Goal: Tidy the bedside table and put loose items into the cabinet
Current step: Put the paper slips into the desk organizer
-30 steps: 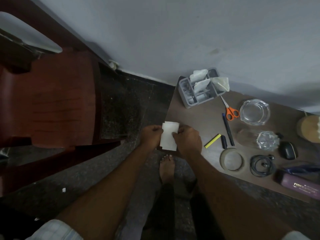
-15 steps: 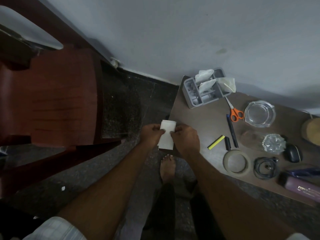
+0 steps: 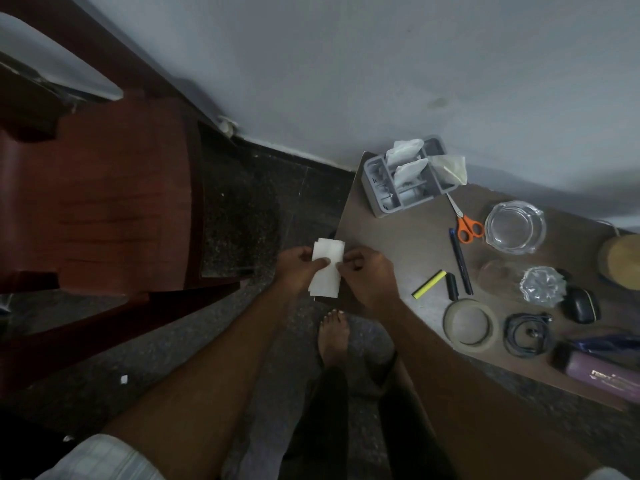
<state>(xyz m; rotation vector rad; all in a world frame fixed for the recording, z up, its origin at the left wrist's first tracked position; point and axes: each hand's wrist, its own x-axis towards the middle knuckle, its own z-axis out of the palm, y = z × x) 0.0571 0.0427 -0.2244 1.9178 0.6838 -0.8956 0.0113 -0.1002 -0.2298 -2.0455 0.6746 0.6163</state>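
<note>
Paper (image 3: 326,271) pinched by fingers of left hand (image 3: 298,269) and right hand (image 3: 371,277) — at the table (image 3: 398,237) corner edge.

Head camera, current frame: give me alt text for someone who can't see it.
A person's left hand and right hand pinch a white tissue by its edges at the corner of a brown table. On it are a grey organizer, orange scissors, a glass dish, a pen, a tape roll and a coiled cable.

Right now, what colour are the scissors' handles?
Orange, on the scissors lying on the table; the head view shows it.
</note>
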